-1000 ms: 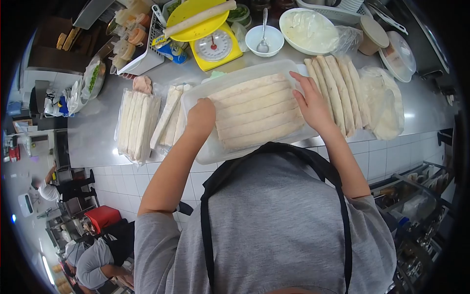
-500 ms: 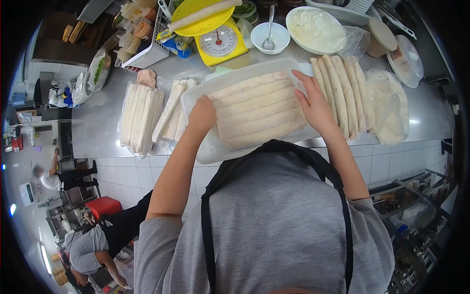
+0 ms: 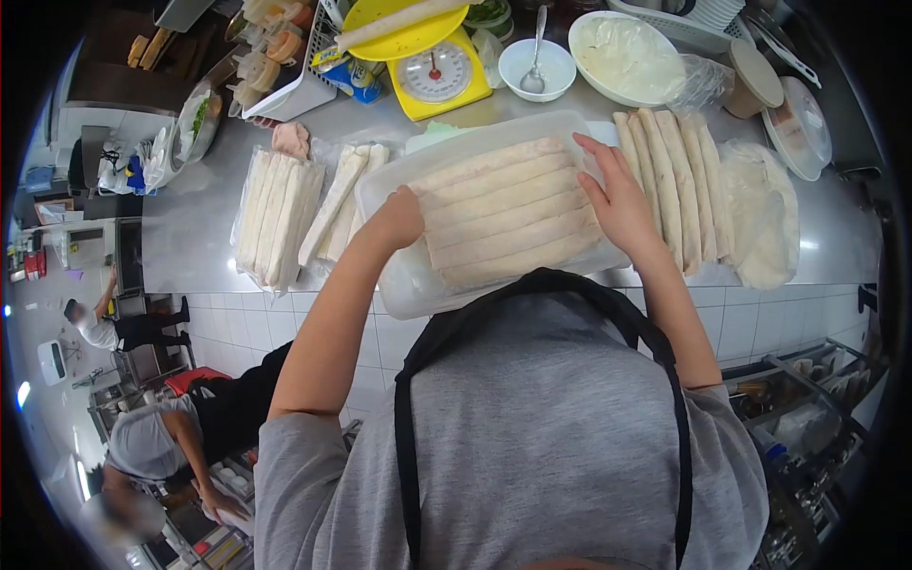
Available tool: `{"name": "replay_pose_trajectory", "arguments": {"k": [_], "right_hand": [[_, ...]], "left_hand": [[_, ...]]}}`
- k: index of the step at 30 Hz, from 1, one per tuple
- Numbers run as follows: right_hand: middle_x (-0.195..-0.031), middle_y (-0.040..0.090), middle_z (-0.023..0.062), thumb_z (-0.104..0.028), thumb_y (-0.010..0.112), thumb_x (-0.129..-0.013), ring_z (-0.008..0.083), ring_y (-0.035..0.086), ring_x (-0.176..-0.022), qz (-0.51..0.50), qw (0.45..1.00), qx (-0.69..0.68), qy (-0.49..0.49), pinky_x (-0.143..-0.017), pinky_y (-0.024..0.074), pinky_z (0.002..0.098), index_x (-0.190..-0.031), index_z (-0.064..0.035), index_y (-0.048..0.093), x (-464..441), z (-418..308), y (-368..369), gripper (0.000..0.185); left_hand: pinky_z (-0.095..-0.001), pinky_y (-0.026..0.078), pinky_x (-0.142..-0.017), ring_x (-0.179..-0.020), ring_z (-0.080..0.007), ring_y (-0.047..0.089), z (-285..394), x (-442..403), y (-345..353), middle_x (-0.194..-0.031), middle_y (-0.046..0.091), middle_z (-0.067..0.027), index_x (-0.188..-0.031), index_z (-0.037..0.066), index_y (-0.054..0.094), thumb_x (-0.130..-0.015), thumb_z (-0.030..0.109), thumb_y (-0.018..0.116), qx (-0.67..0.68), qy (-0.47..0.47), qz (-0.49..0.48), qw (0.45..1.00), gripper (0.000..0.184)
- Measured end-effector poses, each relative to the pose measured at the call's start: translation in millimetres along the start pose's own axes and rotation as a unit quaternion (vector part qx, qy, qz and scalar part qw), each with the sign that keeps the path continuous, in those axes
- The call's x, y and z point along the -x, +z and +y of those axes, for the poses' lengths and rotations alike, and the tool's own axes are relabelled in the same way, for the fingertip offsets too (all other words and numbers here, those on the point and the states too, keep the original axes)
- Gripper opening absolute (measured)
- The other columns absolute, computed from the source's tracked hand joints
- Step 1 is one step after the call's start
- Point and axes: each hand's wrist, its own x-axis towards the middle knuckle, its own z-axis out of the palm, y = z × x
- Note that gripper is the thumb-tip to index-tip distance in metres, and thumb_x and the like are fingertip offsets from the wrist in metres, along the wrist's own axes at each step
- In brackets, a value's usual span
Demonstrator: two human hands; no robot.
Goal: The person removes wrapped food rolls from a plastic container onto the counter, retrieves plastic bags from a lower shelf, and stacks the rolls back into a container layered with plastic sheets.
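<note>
Fisheye curvature bends the edges; corners vignette black. Glare marks the counter (image 3: 836, 223) at three o'clock.

A steel worktop (image 3: 190, 252) in a white-tiled kitchen.
Bright glare sits on the metal at either end; pale square floor tiles (image 3: 746, 323) run along its near edge, a dark metal rack (image 3: 817, 380) stands over to the right, and off to the left I see steel shelving (image 3: 106, 410), a pale wall (image 3: 28, 328) and a glowing lamp (image 3: 24, 394).

The head camera faces forward and steeply down over both hands (image 3: 506, 206).
</note>
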Motion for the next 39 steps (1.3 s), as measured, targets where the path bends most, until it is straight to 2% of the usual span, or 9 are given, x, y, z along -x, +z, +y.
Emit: {"name": "replay_pose_trajectory", "arguments": {"k": [3,12,21,24,26,29,33,35,39], "right_hand": [[-0.114,0.049,0.0133,-0.009,0.051,-0.089,0.0303,0.049,-0.108,-0.007,1.000,0.007,0.003,-0.093,0.0386,0.0353,-0.128,-0.0125,0.045,-0.2,-0.1,0.1,0.040],[-0.111,0.049,0.0140,-0.009,0.051,-0.087,0.0349,0.053,-0.097,0.012,0.999,0.028,-0.033,-0.083,0.0434,0.0401,-0.126,-0.0152,0.045,0.7,2.6,2.0,0.040],[-0.110,0.049,0.0139,-0.008,0.052,-0.086,0.0351,0.053,-0.096,0.010,0.999,0.030,-0.029,-0.081,0.0439,0.0405,-0.127,-0.0156,0.045,1.9,1.6,0.5,0.042],[-0.113,0.049,0.0162,-0.013,0.051,-0.088,0.0355,0.052,-0.100,-0.005,0.999,0.036,-0.024,-0.084,0.0436,0.0398,-0.130,-0.0148,0.042,0.0,2.2,-0.2,0.043],[-0.117,0.049,0.0168,-0.018,0.051,-0.090,0.0341,0.052,-0.104,0.005,0.999,0.018,-0.038,-0.086,0.0427,0.0387,-0.131,-0.0143,0.040,-3.5,7.8,1.8,0.043],[-0.124,0.048,0.0180,-0.027,0.049,-0.092,0.0305,0.051,-0.111,0.017,0.995,-0.098,0.019,-0.091,0.0403,0.0366,-0.134,-0.0130,0.037,-7.6,16.9,-1.0,0.046],[-0.129,0.046,0.0171,-0.032,0.050,-0.092,0.0251,0.049,-0.116,-0.016,0.950,-0.232,0.208,-0.094,0.0383,0.0346,-0.134,-0.0096,0.037,-8.3,-2.0,-18.8,0.049],[-0.128,0.047,0.0177,-0.031,0.050,-0.092,0.0255,0.052,-0.113,-0.035,0.963,-0.210,0.166,-0.093,0.0397,0.0342,-0.133,-0.0080,0.038,-7.1,19.9,-11.9,0.049],[-0.124,0.051,0.0181,-0.025,0.052,-0.090,0.0258,0.059,-0.102,-0.058,0.984,-0.142,0.093,-0.088,0.0433,0.0333,-0.131,-0.0050,0.040,-3.3,19.1,-13.1,0.048]], "left_hand": [[-0.0450,0.045,-0.080,-0.091,-0.0413,0.057,-7.4,-1.7,9.6,-0.094,0.057,-0.0272,-0.098,-0.006,0.050,-0.083,0.011,0.047,-0.200,0.077,0.027,0.976,0.022],[-0.0446,0.047,-0.083,-0.096,-0.0401,0.058,-4.5,9.9,15.0,-0.105,0.055,-0.0267,-0.104,-0.004,0.051,-0.083,0.008,0.044,-0.143,0.022,0.094,0.985,0.025],[-0.0473,0.046,-0.081,-0.093,-0.0450,0.057,-6.2,8.5,5.4,-0.094,0.059,-0.0320,-0.104,-0.007,0.046,-0.086,0.012,0.041,0.044,-0.022,0.038,0.998,0.027],[-0.0457,0.043,-0.076,-0.083,-0.0427,0.057,-8.4,5.4,9.4,-0.081,0.059,-0.0235,-0.090,-0.004,0.046,-0.089,0.019,0.044,0.095,0.002,0.090,0.991,0.023],[-0.0487,0.044,-0.085,-0.101,-0.0453,0.053,2.0,12.6,2.3,-0.112,0.051,-0.0324,-0.106,-0.006,0.043,-0.088,0.018,0.044,-0.041,0.039,0.091,0.994,0.030],[-0.0496,0.042,-0.089,-0.110,-0.0458,0.047,1.5,13.1,-5.7,-0.126,0.040,-0.0312,-0.112,-0.006,0.041,-0.086,0.018,0.047,-0.098,0.087,0.145,0.981,0.036],[-0.0490,0.042,-0.090,-0.113,-0.0447,0.043,-1.6,-0.8,14.9,-0.129,0.036,-0.0292,-0.119,-0.006,0.039,-0.083,0.018,0.052,-0.073,0.082,0.140,0.984,0.045],[-0.0464,0.041,-0.092,-0.112,-0.0424,0.045,-10.7,-9.9,40.7,-0.125,0.041,-0.0292,-0.123,-0.006,0.038,-0.079,0.015,0.056,-0.006,0.122,0.257,0.959,0.051],[-0.0425,0.039,-0.093,-0.109,-0.0381,0.047,-12.7,-21.7,43.1,-0.120,0.045,-0.0277,-0.124,-0.005,0.038,-0.075,0.010,0.059,0.166,0.145,0.266,0.939,0.055]]}}
